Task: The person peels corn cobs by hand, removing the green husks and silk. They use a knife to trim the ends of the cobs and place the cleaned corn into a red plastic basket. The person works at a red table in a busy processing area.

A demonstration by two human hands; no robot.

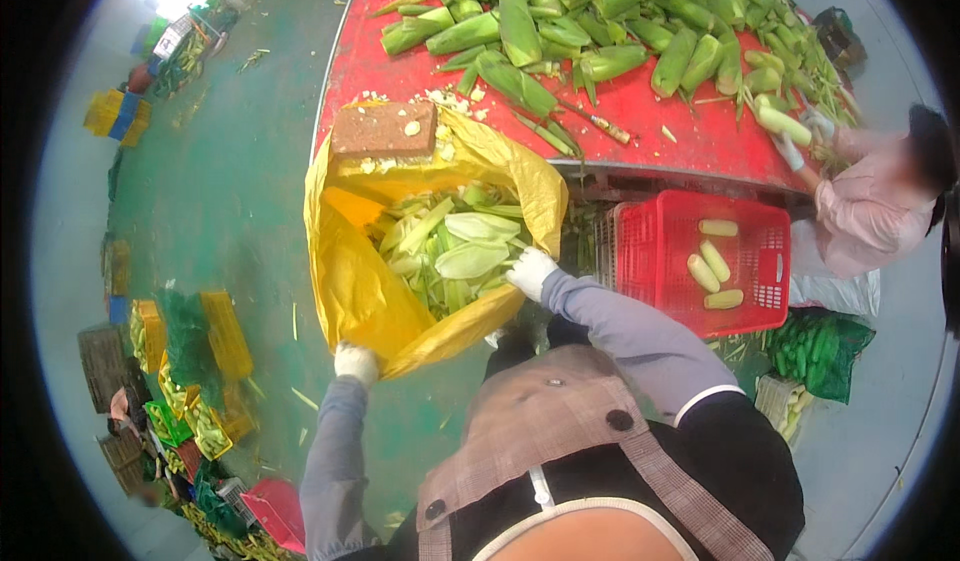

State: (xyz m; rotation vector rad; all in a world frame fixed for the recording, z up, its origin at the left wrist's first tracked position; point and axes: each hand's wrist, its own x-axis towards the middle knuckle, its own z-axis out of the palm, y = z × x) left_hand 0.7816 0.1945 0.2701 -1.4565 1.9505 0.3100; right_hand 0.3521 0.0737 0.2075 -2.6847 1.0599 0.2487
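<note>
A large yellow bag [350, 286] hangs wide open at the near edge of the red table, full of loose green corn husks [478, 246]. My left hand [357, 361], in a white glove, is closed on the bag's near left rim. My right hand [532, 271], also gloved in white, is closed at the near right rim beside the husks; its fingertips are partly hidden. A reddish-brown brick [384, 129] lies on the bag's far edge, pressing it onto the table.
Unhusked corn ears [600, 21] are heaped across the red table [360, 51]. A knife [600, 124] lies near its edge. Right of the bag stands a red crate [640, 261] with several peeled cobs [703, 273]. A co-worker [875, 196] at the right holds a cob. Crates [228, 336] line the left.
</note>
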